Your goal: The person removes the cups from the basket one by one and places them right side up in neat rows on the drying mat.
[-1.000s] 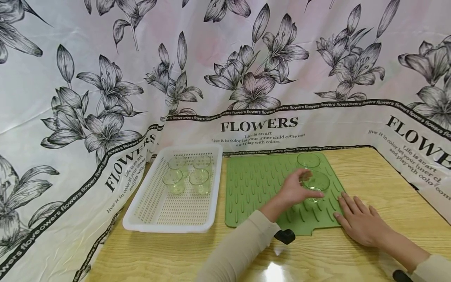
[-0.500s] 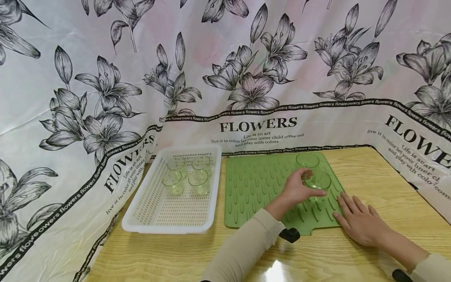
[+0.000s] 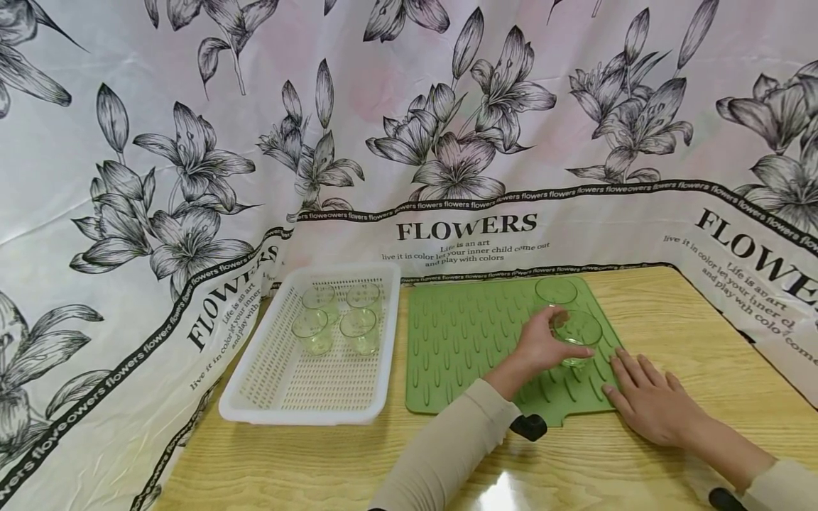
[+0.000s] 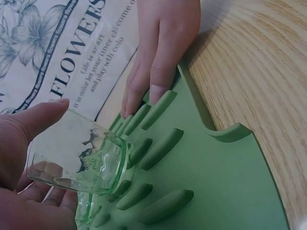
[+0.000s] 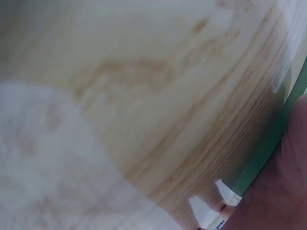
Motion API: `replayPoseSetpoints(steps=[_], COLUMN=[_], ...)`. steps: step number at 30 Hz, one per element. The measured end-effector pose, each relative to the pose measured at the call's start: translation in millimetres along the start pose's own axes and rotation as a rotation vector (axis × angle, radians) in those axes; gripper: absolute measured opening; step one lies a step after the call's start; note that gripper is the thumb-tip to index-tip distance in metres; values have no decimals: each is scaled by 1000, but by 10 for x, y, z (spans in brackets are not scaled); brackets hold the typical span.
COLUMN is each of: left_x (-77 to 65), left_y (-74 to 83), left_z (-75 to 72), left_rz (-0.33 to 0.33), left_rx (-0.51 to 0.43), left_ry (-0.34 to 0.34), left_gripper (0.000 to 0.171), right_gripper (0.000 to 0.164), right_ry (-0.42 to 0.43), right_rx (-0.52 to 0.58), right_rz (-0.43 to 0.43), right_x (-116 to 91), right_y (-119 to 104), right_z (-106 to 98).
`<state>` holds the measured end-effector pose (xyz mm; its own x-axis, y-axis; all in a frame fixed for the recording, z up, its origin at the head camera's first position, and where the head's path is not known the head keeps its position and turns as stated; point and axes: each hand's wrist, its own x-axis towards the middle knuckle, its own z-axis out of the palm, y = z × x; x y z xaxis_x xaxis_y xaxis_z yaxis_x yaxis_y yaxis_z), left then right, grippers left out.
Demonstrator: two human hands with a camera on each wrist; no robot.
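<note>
My left hand (image 3: 540, 344) grips a clear, green-tinted drinking glass (image 3: 578, 330), thumb on the near side and fingers round the far side. In the left wrist view the base of this glass (image 4: 81, 153) is right at the raised ridges of the green drying mat (image 3: 473, 341). Just behind it, near the mat's back right corner, a second glass (image 3: 556, 291) stands upright. My right hand (image 3: 655, 401) lies flat with straight fingers along the mat's right edge, its fingertips touching that edge. The right wrist view shows mostly blurred wood grain and part of the palm.
Left of the mat is a white perforated plastic basket (image 3: 303, 415) with several matching glasses (image 3: 361, 333) upright in its back half. Both stand on a wood-grain table (image 3: 287, 461). A flower-printed cloth (image 3: 466, 245) hangs along the back and sides.
My left hand and the glass it holds have shifted slightly to the right over the mat. The right hand stays in place at the mat's edge.
</note>
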<state>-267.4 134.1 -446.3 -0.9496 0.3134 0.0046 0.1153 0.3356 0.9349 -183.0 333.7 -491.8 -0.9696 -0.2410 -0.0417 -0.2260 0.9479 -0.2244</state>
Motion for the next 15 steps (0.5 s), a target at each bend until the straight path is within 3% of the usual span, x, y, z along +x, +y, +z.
replayPoseSetpoints(steps=[15], left_x=[-4], left_y=[11], left_z=[12], left_rz=[-1], left_rx=[34], left_ry=[-7], left_gripper=[76], right_gripper=[73], right_ry=[0], right_rx=[1], right_rz=[-1], right_x=[3], right_y=[11], right_z=[12])
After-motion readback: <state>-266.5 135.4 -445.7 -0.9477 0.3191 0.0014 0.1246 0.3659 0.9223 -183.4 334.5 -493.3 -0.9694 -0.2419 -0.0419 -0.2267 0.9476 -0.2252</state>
